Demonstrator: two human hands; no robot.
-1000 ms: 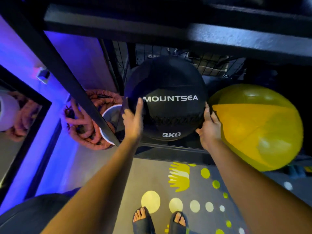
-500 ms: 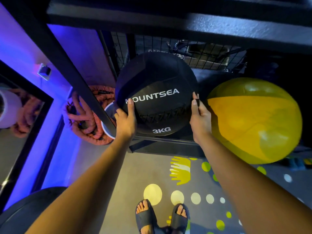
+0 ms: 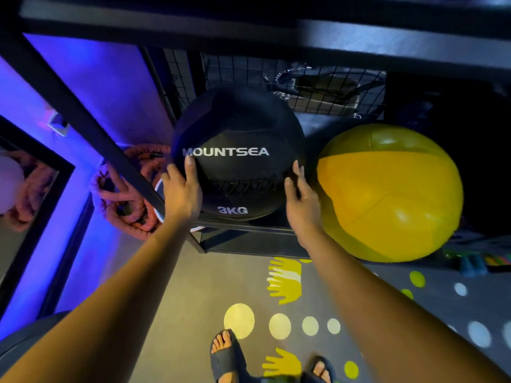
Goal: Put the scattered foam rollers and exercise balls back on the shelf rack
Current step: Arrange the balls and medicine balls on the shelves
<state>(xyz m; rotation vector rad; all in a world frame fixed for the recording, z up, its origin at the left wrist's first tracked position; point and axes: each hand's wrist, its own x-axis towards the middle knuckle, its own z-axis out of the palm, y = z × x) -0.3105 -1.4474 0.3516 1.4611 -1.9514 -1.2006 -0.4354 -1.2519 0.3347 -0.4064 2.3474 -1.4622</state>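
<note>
A black medicine ball [image 3: 237,125] marked MOUNTSEA 3KG rests on the low shelf [image 3: 249,230] of a black metal rack. My left hand [image 3: 182,192] lies flat against the ball's left side, fingers spread. My right hand [image 3: 302,200] cups its lower right edge. Both hands grip the ball between them. A large yellow exercise ball [image 3: 392,194] sits right beside it on the right, bulging out past the shelf's front edge. No foam roller is in sight.
A slanted black rack post [image 3: 83,117] crosses on the left, with a coiled orange battle rope [image 3: 124,208] on the floor behind it. Wire mesh [image 3: 318,89] backs the shelf. A mirror [image 3: 25,194] lines the left wall. My sandalled feet [image 3: 226,355] stand on a dotted mat.
The black ball has been turned slightly between my hands, so its lettering, tilted half a second ago, reads level again. Both hands stay at its sides.
</note>
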